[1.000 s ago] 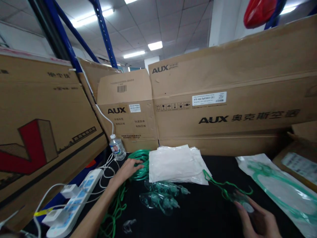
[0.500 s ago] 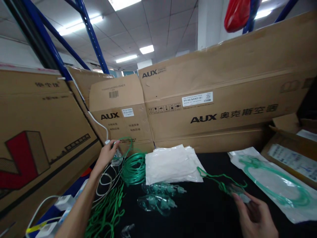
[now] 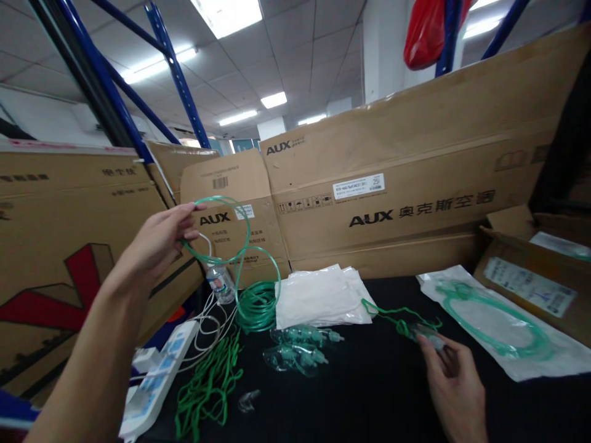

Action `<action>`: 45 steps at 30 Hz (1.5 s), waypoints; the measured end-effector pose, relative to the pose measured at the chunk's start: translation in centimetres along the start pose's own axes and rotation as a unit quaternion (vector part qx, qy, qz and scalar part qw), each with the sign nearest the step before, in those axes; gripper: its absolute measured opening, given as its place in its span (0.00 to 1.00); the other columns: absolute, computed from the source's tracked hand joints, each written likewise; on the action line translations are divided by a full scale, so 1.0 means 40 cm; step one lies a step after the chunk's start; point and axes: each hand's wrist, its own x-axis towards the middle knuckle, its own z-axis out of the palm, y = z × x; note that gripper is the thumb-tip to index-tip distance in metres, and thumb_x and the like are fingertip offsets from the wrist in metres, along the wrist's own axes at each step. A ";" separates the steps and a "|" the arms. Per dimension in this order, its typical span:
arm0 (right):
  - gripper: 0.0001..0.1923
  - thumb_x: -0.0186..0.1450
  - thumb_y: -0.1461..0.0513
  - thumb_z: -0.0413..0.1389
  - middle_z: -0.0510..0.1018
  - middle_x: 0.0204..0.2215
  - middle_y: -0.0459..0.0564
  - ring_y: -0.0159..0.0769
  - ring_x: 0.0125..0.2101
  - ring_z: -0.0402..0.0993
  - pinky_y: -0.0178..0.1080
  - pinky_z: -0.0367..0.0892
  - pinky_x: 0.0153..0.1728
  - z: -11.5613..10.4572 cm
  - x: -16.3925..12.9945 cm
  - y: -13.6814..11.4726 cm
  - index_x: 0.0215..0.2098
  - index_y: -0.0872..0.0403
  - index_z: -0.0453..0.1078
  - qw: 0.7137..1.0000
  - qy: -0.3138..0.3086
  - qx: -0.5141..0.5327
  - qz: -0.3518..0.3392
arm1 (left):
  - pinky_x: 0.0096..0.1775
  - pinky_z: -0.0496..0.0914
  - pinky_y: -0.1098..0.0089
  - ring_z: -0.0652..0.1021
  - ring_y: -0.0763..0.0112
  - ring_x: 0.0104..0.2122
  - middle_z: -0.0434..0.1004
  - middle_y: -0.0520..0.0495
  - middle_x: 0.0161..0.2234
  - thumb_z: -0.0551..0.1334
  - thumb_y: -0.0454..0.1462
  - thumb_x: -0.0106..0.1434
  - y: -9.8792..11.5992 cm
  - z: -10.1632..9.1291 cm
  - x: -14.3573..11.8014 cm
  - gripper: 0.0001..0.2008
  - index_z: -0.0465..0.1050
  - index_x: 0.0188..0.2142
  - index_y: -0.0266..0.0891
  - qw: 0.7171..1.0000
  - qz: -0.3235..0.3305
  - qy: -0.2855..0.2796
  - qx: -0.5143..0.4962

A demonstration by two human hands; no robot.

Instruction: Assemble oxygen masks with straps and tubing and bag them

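Observation:
My left hand is raised at the left, its fingers pinched on green tubing that loops down towards a coil of the same tubing on the black table. At the right my right hand grips a clear plastic mask, partly hidden by the fingers. A green strap trails from it to the left. Two clear green masks with connectors lie mid-table. Left of them is a heap of green straps, and a small clear plastic piece lies nearby.
White pouches are stacked at the back. A bagged green tube set lies right, beside an open carton. A plastic bottle, white cables and a power strip stand left. Cardboard panels wall the table.
My left hand has risen and come nearer, drawing a length of green tubing up from the coil. My right hand keeps its hold on the mask. The view has shifted slightly.

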 end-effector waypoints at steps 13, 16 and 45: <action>0.29 0.55 0.40 0.68 0.82 0.42 0.55 0.51 0.49 0.80 0.56 0.72 0.56 -0.013 0.003 0.000 0.41 0.51 0.69 0.996 0.023 0.087 -0.026 | 0.29 0.67 0.70 0.70 0.71 0.25 0.70 0.53 0.26 0.59 0.45 0.72 -0.057 0.307 -0.285 0.14 0.81 0.42 0.39 0.992 0.077 -0.092 0.045; 0.29 0.55 0.41 0.69 0.82 0.42 0.53 0.50 0.50 0.80 0.57 0.70 0.58 -0.059 -0.020 -0.011 0.41 0.51 0.70 0.994 0.051 0.101 -0.016 | 0.43 0.73 0.66 0.79 0.65 0.38 0.81 0.46 0.39 0.55 0.41 0.76 -0.168 0.423 -0.458 0.14 0.79 0.46 0.40 0.974 0.177 -0.077 0.116; 0.22 0.63 0.45 0.65 0.83 0.46 0.49 0.48 0.49 0.79 0.53 0.73 0.55 -0.185 -0.301 -0.023 0.48 0.47 0.71 0.977 -0.070 0.049 0.197 | 0.58 0.74 0.59 0.76 0.59 0.62 0.75 0.44 0.62 0.55 0.45 0.74 -0.436 0.462 -0.771 0.20 0.72 0.61 0.46 0.967 -0.152 -0.194 0.059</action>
